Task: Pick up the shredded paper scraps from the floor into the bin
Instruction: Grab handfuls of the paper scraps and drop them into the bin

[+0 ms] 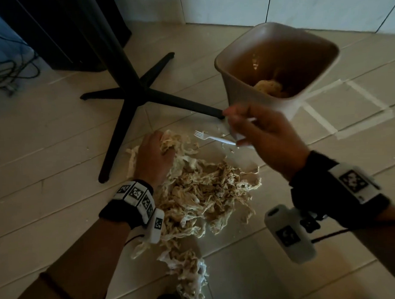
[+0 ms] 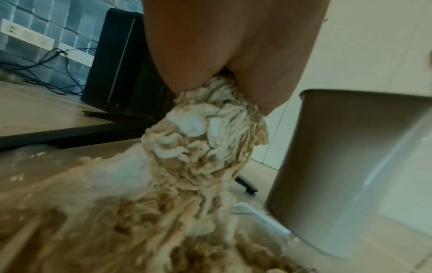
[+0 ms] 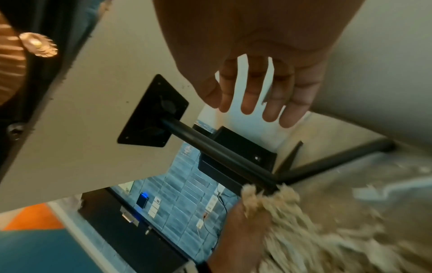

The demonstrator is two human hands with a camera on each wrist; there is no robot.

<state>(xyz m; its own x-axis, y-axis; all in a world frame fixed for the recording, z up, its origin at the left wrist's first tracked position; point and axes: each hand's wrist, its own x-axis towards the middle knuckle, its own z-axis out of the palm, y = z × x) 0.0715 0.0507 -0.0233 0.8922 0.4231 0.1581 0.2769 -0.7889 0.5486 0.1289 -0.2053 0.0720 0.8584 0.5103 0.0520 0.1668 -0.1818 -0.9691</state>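
A pile of beige shredded paper scraps (image 1: 202, 194) is spread over the tiled floor in front of me. My left hand (image 1: 157, 150) is down at the pile's far left, its fingers curled round a clump of scraps (image 2: 205, 133) that still trails into the pile. My right hand (image 1: 249, 127) hovers in the air between the pile and the bin, with its fingers (image 3: 250, 96) spread and nothing in them. The beige square bin (image 1: 239, 85) stands at the upper right, beyond the right hand, with a wad of scraps (image 1: 268, 87) at its bottom.
A black table foot with crossed legs (image 1: 132, 95) stands just left of the pile, one leg ending near my right hand. On the floor lies a white plastic fork (image 1: 210, 137), between the pile and the bin. Cables (image 1: 8, 73) and a black cabinet (image 1: 64, 31) are far left.
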